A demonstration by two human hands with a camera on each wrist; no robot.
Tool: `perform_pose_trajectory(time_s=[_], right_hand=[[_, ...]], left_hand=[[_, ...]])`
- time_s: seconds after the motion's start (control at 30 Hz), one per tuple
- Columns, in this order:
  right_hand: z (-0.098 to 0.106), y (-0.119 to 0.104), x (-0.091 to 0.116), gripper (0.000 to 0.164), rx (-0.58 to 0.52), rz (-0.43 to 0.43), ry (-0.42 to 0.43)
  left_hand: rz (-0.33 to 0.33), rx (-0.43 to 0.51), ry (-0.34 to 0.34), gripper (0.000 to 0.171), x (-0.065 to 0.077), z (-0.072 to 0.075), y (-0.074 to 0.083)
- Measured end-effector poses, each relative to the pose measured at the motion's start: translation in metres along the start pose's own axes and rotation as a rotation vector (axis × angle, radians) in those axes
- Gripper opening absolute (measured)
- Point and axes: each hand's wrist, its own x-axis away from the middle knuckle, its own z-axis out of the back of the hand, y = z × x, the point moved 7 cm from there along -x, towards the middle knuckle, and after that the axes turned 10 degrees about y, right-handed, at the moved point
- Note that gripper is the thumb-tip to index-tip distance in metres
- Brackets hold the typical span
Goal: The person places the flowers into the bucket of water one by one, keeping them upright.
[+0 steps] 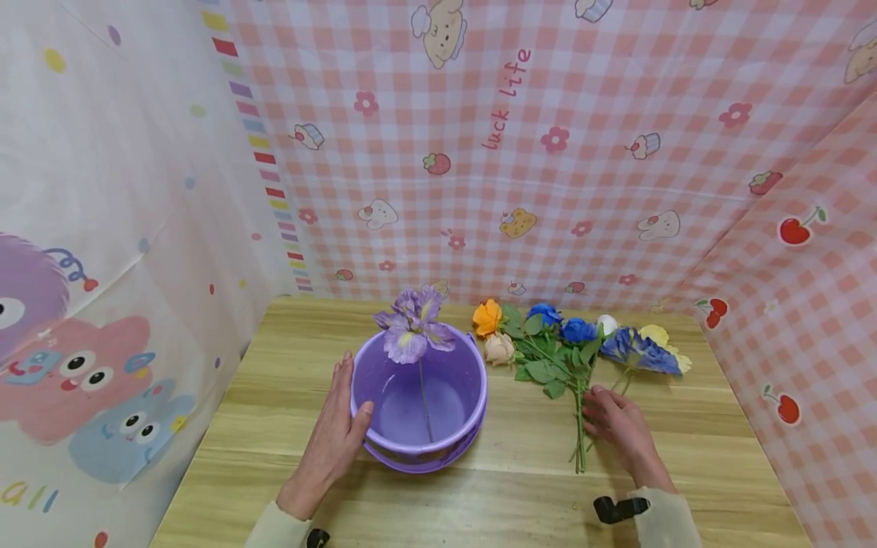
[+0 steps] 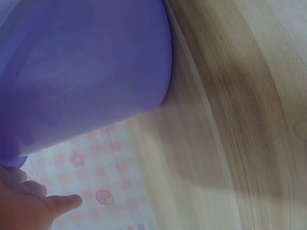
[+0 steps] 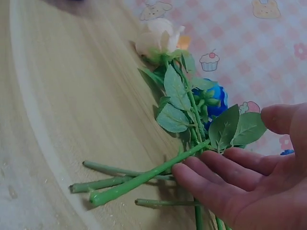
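Observation:
A purple bucket [image 1: 479, 388] stands on the table, with one purple iris [image 1: 414, 327] leaning in it, bloom above the far rim. My left hand [image 1: 336, 426] lies along the bucket's left side, fingers extended outside and thumb near the rim. My right hand [image 1: 620, 426] is at the stems [image 3: 144, 177] of a bunch of flowers, its fingers extended against them and the thumb apart. That bunch has an orange rose [image 1: 488, 317], a cream rose [image 1: 499, 348], blue roses [image 1: 578, 329] and green leaves. Beside them lies a blue iris-like flower [image 1: 637, 352].
Pale yellow petals [image 1: 655, 334] and a white bloom [image 1: 607, 325] show at the back right. A pink checked cloth [image 1: 479, 190] hangs behind the wooden table [image 1: 521, 502]. A white printed cloth [image 1: 171, 266] borders the left side.

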Motion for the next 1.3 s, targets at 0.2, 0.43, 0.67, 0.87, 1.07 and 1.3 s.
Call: perform_pose_trajectory(time_s=[0.2,0.43,0.67,0.87,1.07,1.3], right_hand=[[-0.004,-0.001,-0.004,0.068,0.014,-0.022,-0.013],[-0.006,-0.001,-0.009,0.068,-0.06,-0.064,-0.039],[-0.008,0.003,-0.011,0.062,-0.122,-0.094,-0.032],[-0.012,0.001,-0.01,0.062,-0.011,-0.064,-0.01],[-0.015,0.006,-0.014,0.061,-0.043,-0.105,-0.007],[-0.017,0.008,-0.015,0.059,-0.131,-0.151,-0.034]], left_hand=[[0.0,-0.001,0.002,0.071,0.0,0.0,0.0],[-0.013,0.01,0.012,0.071,0.0,0.001,0.001],[-0.006,0.008,0.002,0.071,0.001,0.0,0.0],[0.002,0.007,-0.005,0.072,0.001,0.0,-0.001],[-0.01,0.01,-0.002,0.072,0.0,0.0,0.0],[-0.01,0.011,0.0,0.072,0.0,0.0,-0.001]])
